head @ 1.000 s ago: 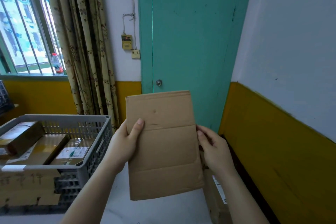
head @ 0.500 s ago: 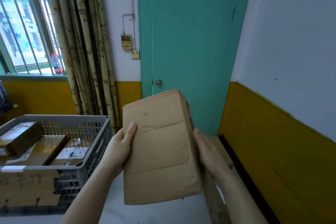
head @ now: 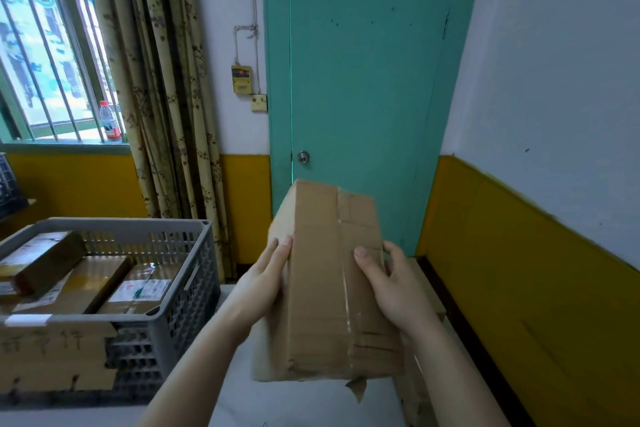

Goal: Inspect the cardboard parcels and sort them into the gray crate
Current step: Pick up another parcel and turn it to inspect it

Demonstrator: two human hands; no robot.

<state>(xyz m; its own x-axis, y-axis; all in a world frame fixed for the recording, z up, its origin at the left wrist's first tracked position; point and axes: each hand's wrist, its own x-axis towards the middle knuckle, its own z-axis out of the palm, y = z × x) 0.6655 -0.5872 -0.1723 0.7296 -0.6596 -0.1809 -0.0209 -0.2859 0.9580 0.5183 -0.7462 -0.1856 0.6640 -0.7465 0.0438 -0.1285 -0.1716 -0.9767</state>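
Both hands held a cardboard parcel (head: 325,288) upright in front of the camera, above the pale counter (head: 242,402). The left hand (head: 263,284) gripped its left edge with the thumb on the front face; the right hand (head: 391,284) clasped the right edge, thumb pressed beside a clear tape seam running down the face. No label showed on that face, and a torn flap hung from the lower corner.

To the left stood the gray crate (head: 173,291), holding several parcels. One (head: 138,291) carried a white shipping label with red and green marks, its print too small to read. A cardboard sheet (head: 52,354) leaned on the crate's front, bearing faint handwritten characters that could not be made out.

Behind were a teal door (head: 363,80) with a round knob, white walls over a mustard-yellow lower band, patterned curtains (head: 156,80) and a barred window (head: 45,45). A clear bottle (head: 110,121) with a red cap and red label stood on the sill. More cardboard boxes (head: 420,340) lay partly hidden behind the held parcel and the right forearm.
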